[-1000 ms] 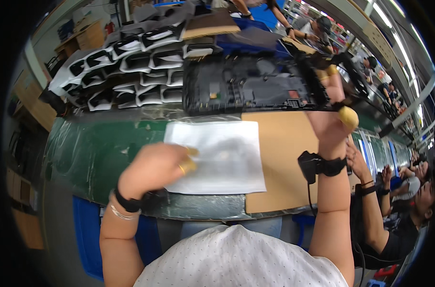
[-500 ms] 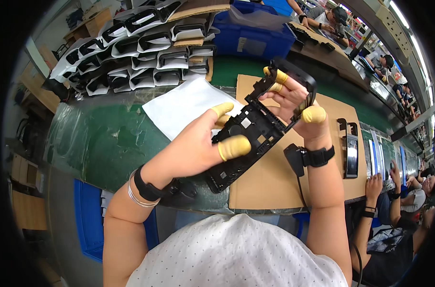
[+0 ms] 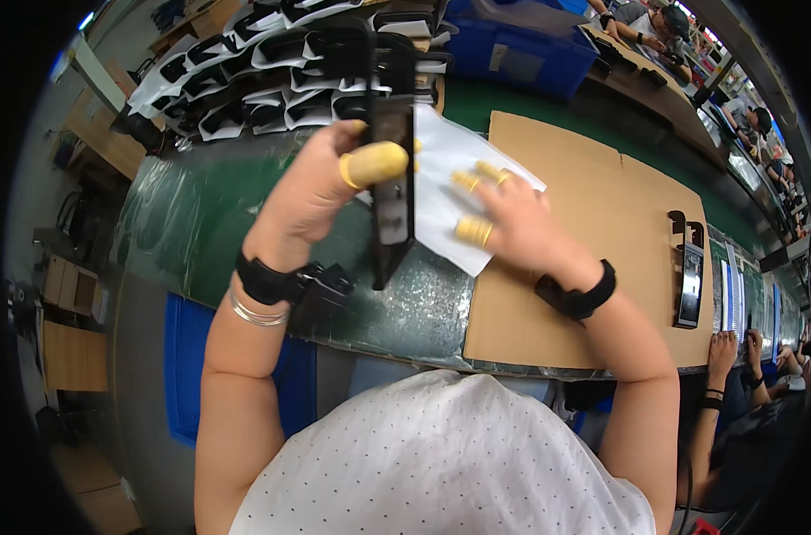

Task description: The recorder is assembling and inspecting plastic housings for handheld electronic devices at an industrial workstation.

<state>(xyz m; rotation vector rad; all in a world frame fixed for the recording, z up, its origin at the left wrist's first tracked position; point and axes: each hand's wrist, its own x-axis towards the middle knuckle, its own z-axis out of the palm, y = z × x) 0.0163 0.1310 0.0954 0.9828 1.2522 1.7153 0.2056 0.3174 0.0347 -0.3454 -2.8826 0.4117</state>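
Observation:
My left hand grips a black plastic housing by its side, with the yellow-covered thumb across it. The housing stands nearly edge-on, slightly blurred, and its loop-shaped frame rises toward the stacked parts. My right hand is off the housing, over a white sheet on the bench. Its fingers, in yellow finger cots, are spread and hold nothing; whether they touch the sheet I cannot tell. Part of the sheet is hidden behind the housing.
Several black frames wrapped in white sheets are stacked at the back left. A blue bin stands behind the cardboard. On the cardboard's right lies a black part with a glossy panel. Co-workers sit along the right.
The housing has moved left and turned from flat-facing to nearly edge-on, now in my left hand alone. My right hand has let go and come down over the white sheet.

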